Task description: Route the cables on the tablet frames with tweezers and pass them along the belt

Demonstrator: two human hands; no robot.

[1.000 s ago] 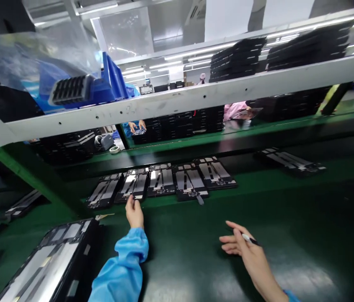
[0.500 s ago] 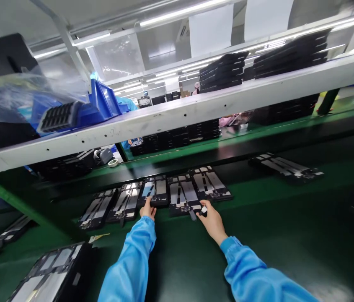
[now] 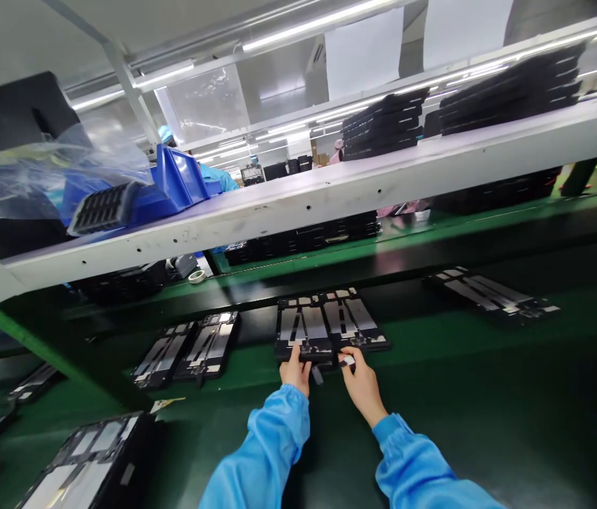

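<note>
My left hand (image 3: 297, 370) grips the front edge of an opened tablet in a black tray (image 3: 303, 326), thumb on top. Silver battery cells and a dark circuit strip show in it. It sits over or on another tray, whose edge and a grey tab (image 3: 318, 375) show below. Close to its right front corner, my right hand (image 3: 359, 378) is closed round a small black-and-white piece (image 3: 347, 361), mostly hidden by the fingers. Directly right lies another opened tablet (image 3: 352, 318).
Two opened tablets (image 3: 208, 345) lie to the left, and another (image 3: 494, 291) lies far right. A thick tray stack (image 3: 86, 463) stands at front left. Above the green bench runs a white shelf (image 3: 277, 205) with blue bins (image 3: 179, 177) and black tray stacks (image 3: 383, 126).
My left hand has moved right with the tablet from the middle of the row, bringing it over the neighbouring one. My right hand stays near the same spot with the small piece.
</note>
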